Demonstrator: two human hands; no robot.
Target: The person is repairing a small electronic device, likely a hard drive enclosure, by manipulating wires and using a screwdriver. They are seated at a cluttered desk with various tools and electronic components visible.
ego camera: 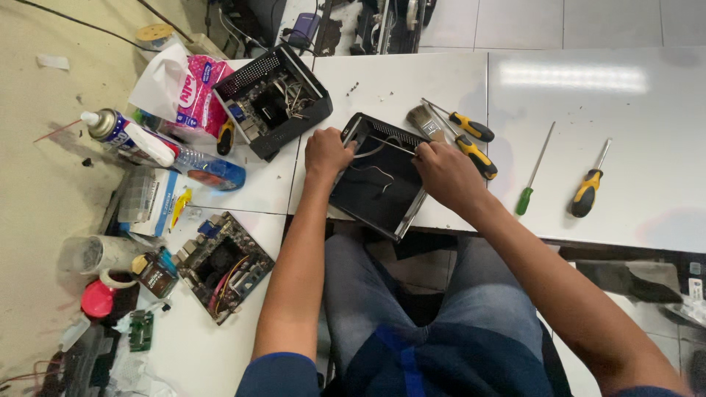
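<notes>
A black metal case shell (pixel 376 195) lies open on the white table edge in front of me, with thin wires across its inside. My left hand (pixel 326 151) grips its left rim near the top corner. My right hand (pixel 446 175) holds its right rim, fingers curled over the edge. A second black case (pixel 273 101) with parts and cables inside sits to the upper left, apart from both hands.
A brush (pixel 422 120) and two yellow-handled screwdrivers (pixel 471 129) lie beside my right hand. Further right are a green-handled screwdriver (pixel 533 173) and another yellow one (pixel 588 187). A circuit board (pixel 223 266), spray can (pixel 129 134), bottle (pixel 209 167) and tissue pack (pixel 195 92) crowd the left.
</notes>
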